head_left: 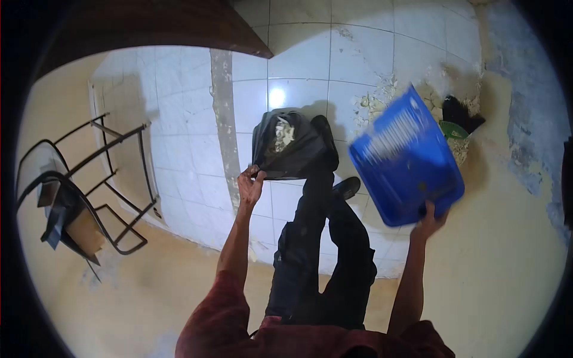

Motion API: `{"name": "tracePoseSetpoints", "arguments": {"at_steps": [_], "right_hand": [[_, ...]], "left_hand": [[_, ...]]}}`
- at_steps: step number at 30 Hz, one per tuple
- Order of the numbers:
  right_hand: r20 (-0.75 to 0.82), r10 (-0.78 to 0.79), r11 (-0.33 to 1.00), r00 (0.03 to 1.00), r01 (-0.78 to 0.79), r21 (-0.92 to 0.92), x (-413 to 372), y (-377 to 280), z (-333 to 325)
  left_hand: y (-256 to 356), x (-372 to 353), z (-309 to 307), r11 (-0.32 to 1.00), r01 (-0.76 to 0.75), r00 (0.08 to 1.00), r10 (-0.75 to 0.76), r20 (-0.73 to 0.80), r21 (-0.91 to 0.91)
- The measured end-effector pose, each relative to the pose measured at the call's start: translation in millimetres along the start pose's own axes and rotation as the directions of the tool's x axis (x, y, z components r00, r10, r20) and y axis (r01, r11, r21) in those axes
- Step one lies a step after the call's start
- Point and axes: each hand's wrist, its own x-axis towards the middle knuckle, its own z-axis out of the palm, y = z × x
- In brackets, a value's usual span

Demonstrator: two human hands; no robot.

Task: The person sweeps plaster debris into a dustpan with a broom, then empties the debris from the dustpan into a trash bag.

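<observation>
My left hand [250,184] is closed on the near left edge of a black plastic bag [292,158], which stands on the floor by my feet. Pale flakes [285,134] show inside the bag's mouth. In my right hand [431,224] is a blue dustpan [412,164], gripped at its near end and held up off the floor, slightly blurred. Its ribbed front edge points away from me, and a few small specks lie in it. Beyond the dustpan, a green broom head [453,129] with black bristles rests among the flakes by the wall.
Paint-like flakes [377,104] are scattered over the white tiled floor [298,53], thickest near the peeling wall [531,119] at right. On the left is a black metal frame [104,143], like a chair's. A dark brown panel [161,24] juts in at the upper left.
</observation>
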Motion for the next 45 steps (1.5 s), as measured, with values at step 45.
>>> {"name": "tracePoseSetpoints", "arguments": {"at_steps": [45], "right_hand": [[0.273, 0.67, 0.697, 0.69, -0.712, 0.09, -12.2, 151.1, 2.1]], "left_hand": [[-193.9, -132.5, 9.6, 0.901, 0.29, 0.957, -0.277, -0.087, 0.323]]}}
